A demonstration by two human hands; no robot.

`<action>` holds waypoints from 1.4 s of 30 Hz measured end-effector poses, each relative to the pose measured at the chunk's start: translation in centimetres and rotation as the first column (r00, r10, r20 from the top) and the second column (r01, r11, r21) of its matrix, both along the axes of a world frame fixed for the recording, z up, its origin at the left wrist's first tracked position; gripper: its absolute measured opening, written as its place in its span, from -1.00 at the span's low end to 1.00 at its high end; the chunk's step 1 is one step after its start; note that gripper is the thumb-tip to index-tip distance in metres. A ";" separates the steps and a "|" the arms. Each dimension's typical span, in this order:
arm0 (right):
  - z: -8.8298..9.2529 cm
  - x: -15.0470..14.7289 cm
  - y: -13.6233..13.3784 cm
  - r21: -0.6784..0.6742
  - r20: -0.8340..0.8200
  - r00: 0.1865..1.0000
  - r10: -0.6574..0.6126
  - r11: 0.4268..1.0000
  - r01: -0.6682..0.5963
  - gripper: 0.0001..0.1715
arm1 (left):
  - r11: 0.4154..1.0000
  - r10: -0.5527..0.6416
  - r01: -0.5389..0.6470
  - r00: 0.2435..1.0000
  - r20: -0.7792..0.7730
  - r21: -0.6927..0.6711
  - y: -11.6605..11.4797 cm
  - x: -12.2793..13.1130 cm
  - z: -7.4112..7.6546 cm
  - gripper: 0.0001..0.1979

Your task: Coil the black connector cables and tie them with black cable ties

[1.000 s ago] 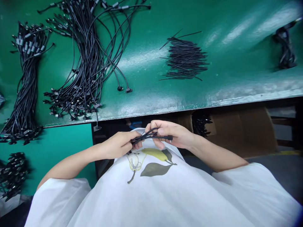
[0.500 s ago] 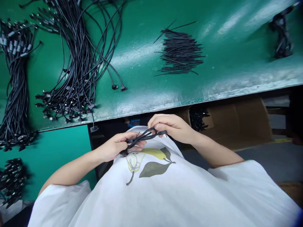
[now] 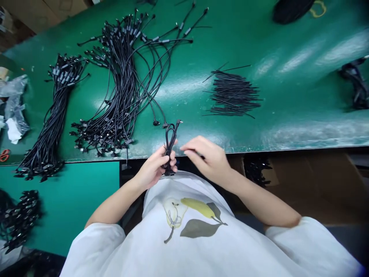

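Green workbench point(image 3: 288, 46), bundled black cables point(image 3: 121, 88), loose short black wires point(image 3: 233, 94), apparently plastic bags point(image 3: 14, 107) at far left

Cable bundles point(image 3: 123, 96) left of loose wires point(image 3: 233, 94)

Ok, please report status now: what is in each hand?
Left hand gripping looped black cable. Right hand open, beside it. Cable bundle lies on green workbench beyond.

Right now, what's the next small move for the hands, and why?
Probably bring the open right hand across to the looped black rubber-sheathed cable and take its upper end. The left hand grips the loop's lower part, holding it upright, while the right hand is empty and close beside it, not touching. A small dark connector sticks out free at the top, within easy reach.
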State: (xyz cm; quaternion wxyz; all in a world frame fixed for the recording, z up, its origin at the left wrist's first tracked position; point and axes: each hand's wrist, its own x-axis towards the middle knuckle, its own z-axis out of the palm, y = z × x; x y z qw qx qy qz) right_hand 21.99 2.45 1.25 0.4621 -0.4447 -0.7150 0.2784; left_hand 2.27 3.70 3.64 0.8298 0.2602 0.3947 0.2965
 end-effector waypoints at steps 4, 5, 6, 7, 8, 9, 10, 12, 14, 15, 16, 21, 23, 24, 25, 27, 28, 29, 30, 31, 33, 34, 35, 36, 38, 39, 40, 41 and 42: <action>-0.5 -2.2 0.1 0.017 0.117 0.993 -0.006 1.000 0.004 -0.83 | 0.971 -0.021 0.064 0.982 -0.186 0.230 -0.3 -0.1 -0.5 -0.52; -0.5 -2.6 0.2 0.027 0.162 0.986 -0.029 0.999 0.025 -0.82 | 0.953 0.002 0.073 0.969 -0.247 0.294 -0.4 -0.1 -0.6 -0.52; -0.5 -2.9 0.4 0.043 0.202 0.978 -0.049 0.998 0.041 -0.81 | 0.937 0.026 0.081 0.954 -0.298 0.339 -0.5 -0.1 -0.6 -0.51; -0.5 -3.1 0.5 0.060 0.232 0.971 -0.062 0.997 0.049 -0.81 | 0.927 0.045 0.087 0.940 -0.338 0.364 -0.5 0.0 -0.5 -0.49; -0.4 -3.4 0.7 0.072 0.252 0.965 -0.068 0.996 0.051 -0.80 | 0.922 0.058 0.092 0.928 -0.369 0.376 -0.5 0.0 -0.5 -0.47; -0.3 -3.5 0.8 0.078 0.262 0.963 -0.070 0.996 0.051 -0.79 | 0.915 0.071 0.097 0.916 -0.394 0.391 -0.5 0.0 -0.4 -0.45; -0.2 -3.6 0.9 0.085 0.270 0.960 -0.078 0.995 0.057 -0.79 | 0.903 0.088 0.104 0.904 -0.418 0.416 -0.5 0.0 -0.4 -0.44; 0.0 -3.7 1.1 0.130 0.303 0.945 -0.121 0.988 0.085 -0.81 | 0.860 0.133 0.134 0.873 -0.470 0.492 -0.4 -0.1 -0.4 -0.44; 0.3 -3.7 1.4 0.208 0.372 0.913 -0.165 0.974 0.091 -0.77 | 0.811 0.161 0.194 0.832 -0.531 0.551 -0.1 -0.3 -0.5 -0.46; 0.4 -3.6 1.6 0.241 0.412 0.895 -0.170 0.968 0.074 -0.74 | 0.791 0.156 0.240 0.810 -0.565 0.562 0.1 -0.5 -0.6 -0.46; 0.5 -3.5 1.7 0.260 0.446 0.880 -0.163 0.965 0.047 -0.72 | 0.775 0.133 0.295 0.788 -0.601 0.559 0.2 -0.7 -0.6 -0.45; 0.4 -3.2 2.0 0.396 0.495 0.856 -0.150 0.916 -0.068 -0.73 | 0.853 -0.114 0.370 0.821 -0.560 0.369 0.9 -0.8 -0.5 -0.50; 0.1 -3.1 1.9 0.519 0.503 0.849 -0.164 0.842 -0.144 -0.68 | 0.940 -0.124 0.233 0.914 -0.385 0.248 1.0 -0.5 -0.2 -0.55; -0.1 -3.1 1.8 0.557 0.498 0.850 -0.170 0.814 -0.164 -0.69 | 0.970 -0.094 0.155 0.951 -0.295 0.190 1.0 -0.3 0.0 -0.59; -0.2 -3.0 1.8 0.572 0.479 0.860 -0.176 0.806 -0.154 -0.70 | 0.986 -0.054 0.086 0.975 -0.215 0.141 1.0 -0.1 0.2 -0.63; -0.4 -2.7 1.9 0.514 0.406 0.895 -0.185 0.856 -0.056 -0.75 | 0.996 0.016 -0.007 0.995 -0.102 0.090 0.9 0.2 0.6 -0.69; -0.5 -2.5 2.0 0.455 0.362 0.911 -0.195 0.890 0.010 -0.77 | 0.996 0.031 -0.024 0.997 -0.072 0.087 0.9 0.2 0.8 -0.71; -0.4 -2.4 2.1 0.405 0.326 0.923 -0.206 0.912 0.061 -0.78 | 0.995 0.026 -0.020 0.998 -0.062 0.101 0.9 0.2 0.9 -0.71; -0.3 -2.3 2.3 0.380 0.307 0.927 -0.217 0.921 0.090 -0.79 | 0.991 0.008 0.003 0.997 -0.083 0.134 0.8 0.1 0.9 -0.69; -0.1 -2.3 2.4 0.384 0.308 0.923 -0.231 0.918 0.101 -0.80 | 0.981 -0.021 0.047 0.990 -0.141 0.189 0.8 -0.1 0.8 -0.66; 0.3 -2.2 2.7 0.445 0.365 0.896 -0.252 0.893 0.070 -0.81 | 0.913 -0.045 0.181 0.935 -0.351 0.365 0.7 -0.6 0.4 -0.58; 0.5 -2.3 2.8 0.475 0.411 0.876 -0.252 0.879 0.030 -0.80 | 0.849 -0.011 0.255 0.885 -0.466 0.464 0.7 -0.9 0.2 -0.55; 0.7 -2.3 2.9 0.494 0.458 0.855 -0.244 0.869 -0.016 -0.78 | 0.774 0.046 0.323 0.829 -0.558 0.544 0.7 -1.1 0.0 -0.53; 0.9 -2.3 2.9 0.498 0.501 0.835 -0.229 0.865 -0.061 -0.76 | 0.710 0.099 0.376 0.783 -0.614 0.595 0.7 -1.2 -0.2 -0.51; 1.1 -2.3 2.9 0.484 0.549 0.811 -0.202 0.868 -0.111 -0.71 | 0.684 0.117 0.392 0.773 -0.624 0.615 0.8 -1.3 -0.3 -0.49; 1.2 -2.3 2.8 0.480 0.551 0.811 -0.198 0.870 -0.113 -0.69 | 0.726 0.082 0.351 0.809 -0.582 0.591 0.9 -1.3 -0.3 -0.49; 1.2 -2.3 2.7 0.483 0.541 0.817 -0.201 0.869 -0.106 -0.69 | 0.787 0.042 0.286 0.858 -0.511 0.546 1.0 -1.2 -0.2 -0.48; 1.2 -2.3 2.6 0.493 0.523 0.826 -0.209 0.865 -0.093 -0.71 | 0.847 0.024 0.206 0.906 -0.423 0.489 1.1 -1.0 -0.1 -0.49; 1.3 -2.4 2.5 0.504 0.500 0.836 -0.226 0.861 -0.070 -0.73 | 0.891 0.031 0.127 0.941 -0.337 0.436 1.3 -0.9 0.0 -0.50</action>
